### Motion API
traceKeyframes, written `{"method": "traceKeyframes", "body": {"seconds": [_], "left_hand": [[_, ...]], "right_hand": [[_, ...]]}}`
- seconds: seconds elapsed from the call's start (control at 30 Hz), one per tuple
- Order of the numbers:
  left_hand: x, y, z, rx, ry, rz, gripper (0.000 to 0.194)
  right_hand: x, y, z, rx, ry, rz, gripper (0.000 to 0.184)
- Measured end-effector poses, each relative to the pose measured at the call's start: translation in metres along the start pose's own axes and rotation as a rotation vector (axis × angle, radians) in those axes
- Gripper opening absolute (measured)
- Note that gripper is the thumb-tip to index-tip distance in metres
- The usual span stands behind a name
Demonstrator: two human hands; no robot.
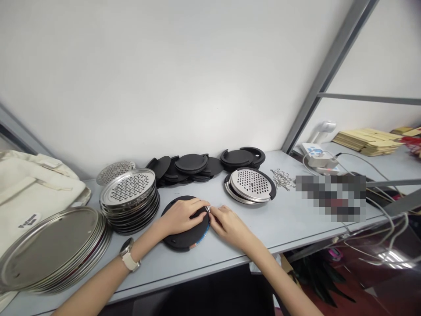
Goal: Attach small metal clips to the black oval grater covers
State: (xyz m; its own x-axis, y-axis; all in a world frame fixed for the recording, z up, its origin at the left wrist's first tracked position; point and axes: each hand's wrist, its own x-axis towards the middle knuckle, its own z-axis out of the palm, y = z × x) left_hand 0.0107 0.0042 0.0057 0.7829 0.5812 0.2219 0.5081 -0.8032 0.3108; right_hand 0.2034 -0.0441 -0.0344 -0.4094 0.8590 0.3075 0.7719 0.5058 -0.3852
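A black round disc (177, 235) lies on the table in front of me, with a blue strip showing along its right rim. My left hand (184, 216) rests over its upper part, fingers and thumb closed at the right edge. At that same edge my right hand (230, 226) pinches a small shiny metal wire piece (208, 209). The fingertips of both hands meet there and partly hide it. Just beyond my right hand sit round perforated metal grater plates (252, 183) in a black holder. A loose heap of small metal wire pieces (283, 180) lies to their right.
At left stand a stack of round grater plates (131, 188) and a stack of plain metal discs (52, 245), beside a cream bag (36, 184). Black round parts (190, 163) line the wall. A power strip (319, 158) with cables and a grey frame post (325, 79) are at right.
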Motion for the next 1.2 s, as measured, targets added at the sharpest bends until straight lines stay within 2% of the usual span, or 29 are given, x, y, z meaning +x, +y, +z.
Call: {"method": "traceKeyframes", "body": {"seconds": [1.2], "left_hand": [[-0.0025,-0.0026,0.0017,0.011,0.039,0.028,0.028]], "right_hand": [[-0.0002,0.0018,0.003,0.023,0.011,-0.015,0.019]]}}
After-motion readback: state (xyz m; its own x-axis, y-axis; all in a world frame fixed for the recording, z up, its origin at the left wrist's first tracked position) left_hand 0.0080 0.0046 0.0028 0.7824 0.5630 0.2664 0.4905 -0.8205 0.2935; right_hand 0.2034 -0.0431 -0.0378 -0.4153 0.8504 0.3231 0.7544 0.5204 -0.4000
